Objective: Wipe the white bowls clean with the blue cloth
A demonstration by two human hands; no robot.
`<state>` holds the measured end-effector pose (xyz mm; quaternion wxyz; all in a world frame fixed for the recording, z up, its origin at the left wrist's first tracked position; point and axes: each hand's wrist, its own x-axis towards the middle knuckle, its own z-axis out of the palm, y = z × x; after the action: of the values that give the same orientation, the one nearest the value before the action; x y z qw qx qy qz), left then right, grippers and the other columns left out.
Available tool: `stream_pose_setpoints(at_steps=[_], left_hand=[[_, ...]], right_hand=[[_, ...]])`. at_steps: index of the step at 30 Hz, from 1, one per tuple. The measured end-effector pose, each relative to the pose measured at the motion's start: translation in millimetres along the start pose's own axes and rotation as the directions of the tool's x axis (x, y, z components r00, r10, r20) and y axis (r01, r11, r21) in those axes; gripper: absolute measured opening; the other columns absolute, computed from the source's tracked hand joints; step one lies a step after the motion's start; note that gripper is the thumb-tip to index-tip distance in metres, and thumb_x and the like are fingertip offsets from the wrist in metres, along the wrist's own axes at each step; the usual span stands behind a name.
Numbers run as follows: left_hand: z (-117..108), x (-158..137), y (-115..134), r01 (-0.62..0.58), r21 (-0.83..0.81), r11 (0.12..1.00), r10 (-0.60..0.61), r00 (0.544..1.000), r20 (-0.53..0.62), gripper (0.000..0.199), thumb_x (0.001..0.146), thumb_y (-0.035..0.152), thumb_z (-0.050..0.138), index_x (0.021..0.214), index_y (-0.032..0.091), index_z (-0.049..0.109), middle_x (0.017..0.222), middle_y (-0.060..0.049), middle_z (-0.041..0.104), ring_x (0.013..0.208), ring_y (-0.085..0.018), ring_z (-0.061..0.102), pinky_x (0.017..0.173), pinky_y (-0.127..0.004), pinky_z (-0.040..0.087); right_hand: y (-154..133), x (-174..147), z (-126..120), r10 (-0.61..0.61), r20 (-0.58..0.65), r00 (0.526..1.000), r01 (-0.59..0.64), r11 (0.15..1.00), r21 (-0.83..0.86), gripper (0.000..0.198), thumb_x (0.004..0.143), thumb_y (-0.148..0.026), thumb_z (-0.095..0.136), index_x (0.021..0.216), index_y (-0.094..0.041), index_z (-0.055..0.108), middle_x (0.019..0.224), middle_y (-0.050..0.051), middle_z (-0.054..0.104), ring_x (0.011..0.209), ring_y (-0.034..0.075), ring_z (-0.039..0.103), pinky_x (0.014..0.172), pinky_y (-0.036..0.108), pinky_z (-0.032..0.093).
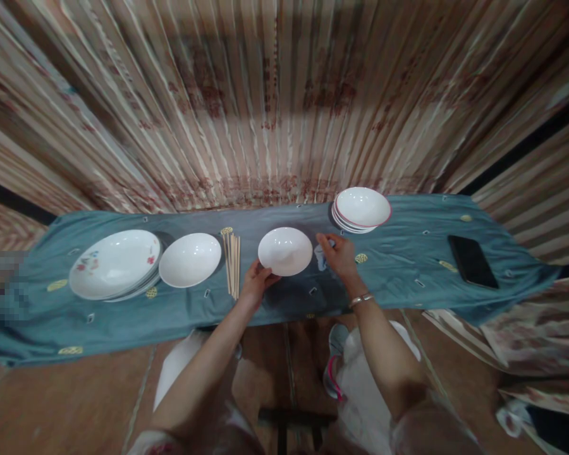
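Observation:
My left hand [257, 282] grips the near left rim of a white bowl [285, 251], its thumb on the edge, at the middle of the table. To the right of that bowl, my right hand [336, 253] is closed on a small light-blue cloth [320, 256], which hangs beneath the fingers. The cloth is apart from the bowl. Left of my left hand lie several wooden chopsticks [232, 265] side by side. Another white bowl [190, 260] sits beyond them. Behind my right hand is a stack of red-rimmed white bowls [363, 207].
A stack of white plates with painted flowers [116, 264] stands at the left. A black phone [473, 261] lies at the right. The blue-green tablecloth [408, 278] covers the narrow table. A pleated curtain [284, 101] hangs right behind it.

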<state>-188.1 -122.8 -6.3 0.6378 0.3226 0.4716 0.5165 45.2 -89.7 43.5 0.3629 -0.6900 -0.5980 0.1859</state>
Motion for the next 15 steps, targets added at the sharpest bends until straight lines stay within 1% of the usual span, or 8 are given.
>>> stream_pose_setpoints(at_steps=[2, 4, 6, 7, 9, 11, 13, 15], left_hand=[[1, -1, -2, 0.028, 0.002, 1.0, -0.028, 1.0, 0.006, 0.049, 0.07, 0.028, 0.08, 0.116, 0.02, 0.066, 0.104, -0.006, 0.074, 0.092, -0.024, 0.072, 0.094, -0.051, 0.061], [1, -1, -4, 0.037, 0.007, 0.999, -0.037, 0.999, 0.018, 0.053, 0.069, 0.028, 0.081, 0.119, 0.02, 0.065, 0.103, -0.005, 0.074, 0.091, -0.023, 0.073, 0.092, -0.051, 0.062], [2, -1, -5, 0.033, 0.013, 0.999, -0.033, 0.999, 0.028, 0.057, 0.068, 0.029, 0.082, 0.121, 0.02, 0.065, 0.101, -0.005, 0.073, 0.091, -0.023, 0.072, 0.091, -0.051, 0.063], [3, -1, -5, 0.029, 0.014, 0.999, -0.029, 0.999, 0.029, 0.058, 0.068, 0.03, 0.083, 0.122, 0.02, 0.065, 0.1, -0.004, 0.073, 0.089, -0.022, 0.072, 0.091, -0.05, 0.063], [3, -1, -5, 0.025, 0.015, 1.0, -0.025, 0.999, 0.034, 0.059, 0.067, 0.031, 0.084, 0.122, 0.02, 0.065, 0.1, -0.003, 0.073, 0.086, -0.02, 0.072, 0.088, -0.047, 0.064], [4, -1, -4, 0.022, 0.021, 1.0, -0.023, 0.999, 0.04, 0.058, 0.067, 0.032, 0.084, 0.121, 0.02, 0.065, 0.1, -0.003, 0.073, 0.085, -0.019, 0.072, 0.085, -0.044, 0.064], [4, -1, -3, 0.019, 0.03, 0.999, -0.02, 0.999, 0.05, 0.056, 0.067, 0.031, 0.083, 0.12, 0.021, 0.066, 0.103, -0.004, 0.074, 0.086, -0.02, 0.072, 0.082, -0.041, 0.064], [4, -2, -4, 0.017, 0.036, 0.999, -0.019, 0.998, 0.052, 0.055, 0.069, 0.031, 0.083, 0.121, 0.021, 0.067, 0.105, -0.004, 0.074, 0.088, -0.02, 0.072, 0.082, -0.04, 0.064]], right_hand=[[-1, 0, -8, -0.022, -0.083, 0.996, 0.025, 0.999, 0.031, 0.044, 0.1, -0.048, 0.042, 0.091, -0.017, 0.073, 0.083, 0.009, 0.077, 0.076, 0.02, 0.069, 0.071, 0.027, 0.049], [-4, 0, -9, -0.088, -0.101, 0.991, 0.096, 0.993, 0.069, 0.044, 0.102, -0.039, 0.034, 0.109, -0.016, 0.071, 0.101, 0.012, 0.078, 0.088, 0.023, 0.072, 0.08, 0.031, 0.053], [-10, -1, -1, -0.206, -0.04, 0.978, 0.209, 0.975, 0.074, 0.044, 0.1, -0.028, 0.031, 0.126, -0.015, 0.065, 0.121, 0.014, 0.075, 0.106, 0.025, 0.071, 0.094, 0.035, 0.054], [-13, -2, 5, -0.27, 0.02, 0.963, 0.269, 0.961, 0.059, 0.045, 0.099, -0.024, 0.032, 0.132, -0.015, 0.061, 0.129, 0.015, 0.072, 0.116, 0.025, 0.068, 0.101, 0.038, 0.053], [-17, -4, 19, -0.373, 0.137, 0.918, 0.376, 0.926, -0.002, 0.048, 0.098, -0.021, 0.036, 0.141, -0.011, 0.056, 0.142, 0.018, 0.064, 0.132, 0.027, 0.06, 0.115, 0.042, 0.045], [-19, -6, 30, -0.415, 0.246, 0.876, 0.441, 0.896, -0.059, 0.051, 0.097, -0.021, 0.04, 0.146, -0.008, 0.052, 0.151, 0.022, 0.055, 0.141, 0.029, 0.053, 0.121, 0.047, 0.04], [-19, -8, 33, -0.437, 0.288, 0.852, 0.478, 0.874, -0.089, 0.054, 0.099, -0.027, 0.046, 0.149, -0.008, 0.048, 0.158, 0.023, 0.048, 0.147, 0.031, 0.047, 0.123, 0.051, 0.038], [-16, -7, 27, -0.449, 0.254, 0.856, 0.485, 0.869, -0.098, 0.056, 0.1, -0.034, 0.049, 0.15, -0.009, 0.049, 0.159, 0.023, 0.047, 0.149, 0.032, 0.044, 0.123, 0.053, 0.038]])
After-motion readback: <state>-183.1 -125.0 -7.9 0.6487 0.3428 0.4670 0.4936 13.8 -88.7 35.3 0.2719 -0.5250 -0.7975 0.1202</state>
